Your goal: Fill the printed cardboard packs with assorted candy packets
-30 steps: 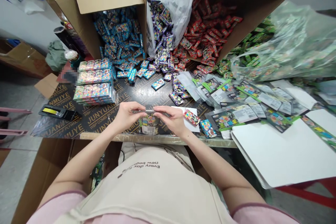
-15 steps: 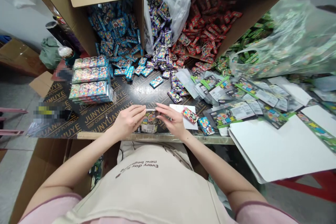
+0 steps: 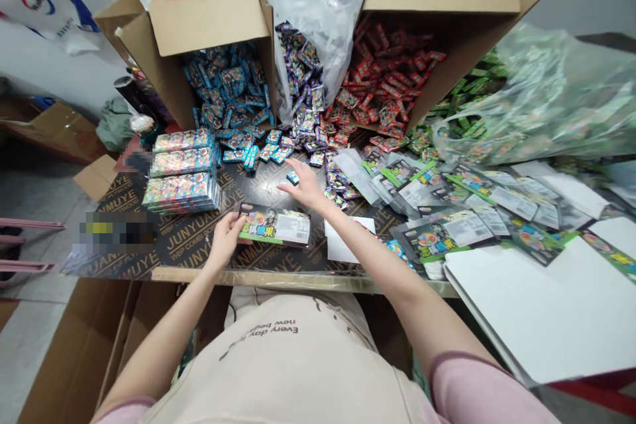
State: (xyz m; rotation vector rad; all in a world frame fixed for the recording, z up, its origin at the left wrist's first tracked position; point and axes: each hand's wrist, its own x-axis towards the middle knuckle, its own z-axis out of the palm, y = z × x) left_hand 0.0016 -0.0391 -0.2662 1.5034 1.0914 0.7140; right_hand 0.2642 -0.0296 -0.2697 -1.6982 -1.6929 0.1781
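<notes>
My left hand (image 3: pixel 226 238) grips the left end of a flat printed packaging bag (image 3: pixel 283 226), black and green with a white label. The bag lies low over the table near its front edge. Farther forward, my right hand (image 3: pixel 307 191) is open, fingers spread, over a small blue candy box (image 3: pixel 293 177) that it partly hides. Whether the fingertips touch that box I cannot tell. Just right of the hand lies a heap of small purple boxes (image 3: pixel 338 175). Under my right forearm a white sheet (image 3: pixel 340 249) is partly covered, beside another blue box (image 3: pixel 396 250).
Cartons of blue boxes (image 3: pixel 231 83) and red boxes (image 3: pixel 392 79) stand at the back, with a clear bag (image 3: pixel 322 13) of purple ones between. Stacked wrapped packs (image 3: pixel 181 175) stand left. More printed bags (image 3: pixel 447 238), white boards (image 3: pixel 546 305) and a plastic sack (image 3: pixel 551 99) fill the right.
Both hands were together around the upright bag; now the left alone holds it laid out sideways. My right hand has let go and moved forward to the blue box. The view has tilted up.
</notes>
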